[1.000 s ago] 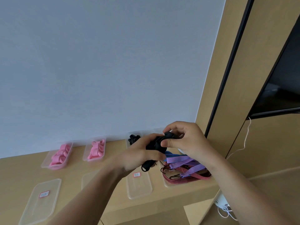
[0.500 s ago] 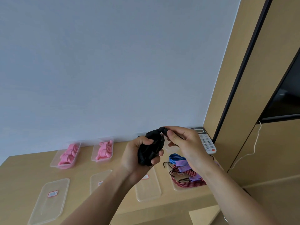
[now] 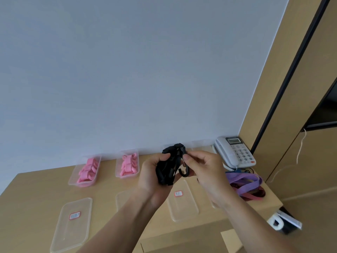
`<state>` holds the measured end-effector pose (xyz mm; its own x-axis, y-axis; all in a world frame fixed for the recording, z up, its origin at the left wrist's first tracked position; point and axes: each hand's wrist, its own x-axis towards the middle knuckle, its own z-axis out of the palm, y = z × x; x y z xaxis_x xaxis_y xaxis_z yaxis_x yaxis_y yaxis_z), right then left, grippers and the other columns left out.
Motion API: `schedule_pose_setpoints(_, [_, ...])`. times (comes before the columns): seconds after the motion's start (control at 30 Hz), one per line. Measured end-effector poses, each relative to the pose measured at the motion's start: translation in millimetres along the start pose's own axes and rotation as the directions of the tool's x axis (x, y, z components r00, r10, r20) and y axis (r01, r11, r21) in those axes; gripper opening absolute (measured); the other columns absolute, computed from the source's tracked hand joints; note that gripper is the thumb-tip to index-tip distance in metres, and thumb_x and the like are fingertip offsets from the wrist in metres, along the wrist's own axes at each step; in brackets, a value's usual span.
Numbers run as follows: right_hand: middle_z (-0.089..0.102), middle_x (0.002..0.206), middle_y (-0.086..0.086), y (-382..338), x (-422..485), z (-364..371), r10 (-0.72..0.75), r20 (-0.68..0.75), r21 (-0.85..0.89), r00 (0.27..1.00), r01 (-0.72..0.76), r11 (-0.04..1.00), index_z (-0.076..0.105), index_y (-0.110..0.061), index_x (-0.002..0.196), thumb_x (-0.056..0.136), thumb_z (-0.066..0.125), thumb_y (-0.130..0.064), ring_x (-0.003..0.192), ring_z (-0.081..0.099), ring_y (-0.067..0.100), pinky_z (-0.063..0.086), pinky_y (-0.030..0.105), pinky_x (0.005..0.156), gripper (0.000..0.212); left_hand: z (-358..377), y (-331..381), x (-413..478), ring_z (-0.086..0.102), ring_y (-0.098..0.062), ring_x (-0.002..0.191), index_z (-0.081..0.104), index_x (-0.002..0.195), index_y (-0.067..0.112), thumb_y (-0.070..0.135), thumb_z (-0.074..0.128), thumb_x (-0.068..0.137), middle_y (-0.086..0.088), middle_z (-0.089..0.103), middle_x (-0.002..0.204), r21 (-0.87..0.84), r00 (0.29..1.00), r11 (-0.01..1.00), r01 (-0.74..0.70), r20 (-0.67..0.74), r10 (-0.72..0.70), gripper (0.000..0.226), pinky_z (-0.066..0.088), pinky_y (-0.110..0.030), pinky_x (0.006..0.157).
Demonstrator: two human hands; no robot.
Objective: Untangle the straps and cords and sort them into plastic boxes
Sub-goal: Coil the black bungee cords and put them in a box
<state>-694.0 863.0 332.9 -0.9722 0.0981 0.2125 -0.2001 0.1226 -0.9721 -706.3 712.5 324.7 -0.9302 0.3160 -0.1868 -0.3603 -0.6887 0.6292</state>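
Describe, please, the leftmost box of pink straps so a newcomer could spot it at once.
On the table, look along the back wall. Two clear boxes there hold pink straps; it is the left box, farther from the phone than the right box.

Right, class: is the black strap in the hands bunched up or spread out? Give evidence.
Bunched up. The black strap sits wadded in the left hand; the right hand pinches its hooked end.
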Motion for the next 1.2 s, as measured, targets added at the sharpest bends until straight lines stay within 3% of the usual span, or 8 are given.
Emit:
schedule_pose_setpoints(0.2, [0.075,0.077,0.014,27,12,27,0.229,-0.011,0.101,0.973,-0.227,0.969,0.079,-0.013,0.084,0.095,0.065,-0.010,0.073,0.074,0.026,0.063,0.042,0.063,0.019,-28,-8,24,0.062,-0.042,0.109,0.075,0.101,-0.003,0.010,0.058,0.079,-0.027,0.067,0.116,-0.066,0.993,0.993,0.097,-0.061,-0.101,0.031,0.036,-0.059,0.117])
schedule_pose_setpoints(0.33, [0.077,0.079,0.006,54,32,38,0.294,0.035,0.036,0.955,-0.296,0.955,0.078,-0.019,0.087,0.097,0.061,-0.016,0.073,0.076,0.025,0.056,0.068,0.070,0.020,-45,-12,51,0.064,-0.036,0.098,0.078,0.098,0.001,0.014,0.058,0.082,-0.021,0.066,0.110,-0.049,0.989,0.994,0.093,-0.110,-0.098,0.029,0.048,-0.043,0.087])
schedule_pose_setpoints(0.57, [0.077,0.100,-0.008,118,65,38,0.390,0.296,0.057,0.872,-0.423,0.904,0.072,-0.040,0.112,0.083,0.064,-0.053,0.102,0.070,0.007,0.056,0.025,0.086,0.033,-74,-35,112,0.069,-0.020,0.095,0.060,0.128,0.009,0.039,0.062,0.099,-0.008,0.067,0.103,0.339,0.970,0.926,0.164,-0.224,-0.090,0.043,0.053,-0.034,0.075])
schedule_pose_setpoints(0.73, [0.075,0.102,-0.010,152,95,21,0.396,0.375,-0.064,0.838,-0.403,0.913,0.066,-0.039,0.120,0.083,0.075,-0.034,0.099,0.069,0.007,0.057,0.032,0.085,0.038,-98,-49,150,0.066,-0.024,0.122,0.063,0.131,0.017,0.052,0.065,0.090,-0.010,0.072,0.126,0.444,0.941,0.844,0.299,-0.284,-0.184,0.054,0.046,-0.046,0.112])
schedule_pose_setpoints(0.87, [0.068,0.078,-0.013,170,132,13,0.452,0.320,-0.129,0.833,-0.434,0.891,0.071,-0.034,0.109,0.086,0.072,-0.031,0.074,0.063,0.003,0.049,0.025,0.070,0.023,-111,-42,179,0.062,-0.016,0.126,0.072,0.122,0.027,0.062,0.057,0.092,0.000,0.073,0.126,0.614,0.957,0.739,0.277,-0.245,-0.156,0.048,0.041,-0.042,0.112])
schedule_pose_setpoints(1.03, [0.068,0.104,-0.005,193,183,27,0.385,0.370,-0.506,0.846,-0.164,0.847,0.053,-0.029,0.137,0.088,0.071,-0.038,0.097,0.063,0.012,0.052,0.030,0.082,0.054,-128,-35,214,0.065,-0.014,0.116,0.073,0.109,0.032,0.040,0.052,0.106,0.013,0.073,0.111,0.622,0.851,0.727,0.292,-0.515,0.099,0.022,0.050,-0.025,0.086])
schedule_pose_setpoints(1.13, [0.064,0.112,0.006,211,203,38,0.291,0.408,-0.688,0.865,0.082,0.721,0.035,-0.014,0.148,0.089,0.071,-0.033,0.102,0.058,0.025,0.050,0.035,0.082,0.072,-133,-37,230,0.063,-0.015,0.115,0.068,0.123,0.026,0.030,0.052,0.106,0.009,0.069,0.118,0.673,0.809,0.644,0.364,-0.571,0.139,0.023,0.054,-0.036,0.097])
schedule_pose_setpoints(1.2, [0.065,0.106,0.007,223,204,37,0.237,0.456,-0.720,0.858,0.200,0.664,0.038,-0.014,0.137,0.087,0.074,-0.029,0.096,0.059,0.027,0.052,0.036,0.074,0.063,-138,-39,237,0.062,-0.011,0.112,0.063,0.134,0.024,0.023,0.055,0.104,0.008,0.066,0.131,0.759,0.798,0.516,0.397,-0.563,0.214,0.031,0.051,-0.040,0.104])
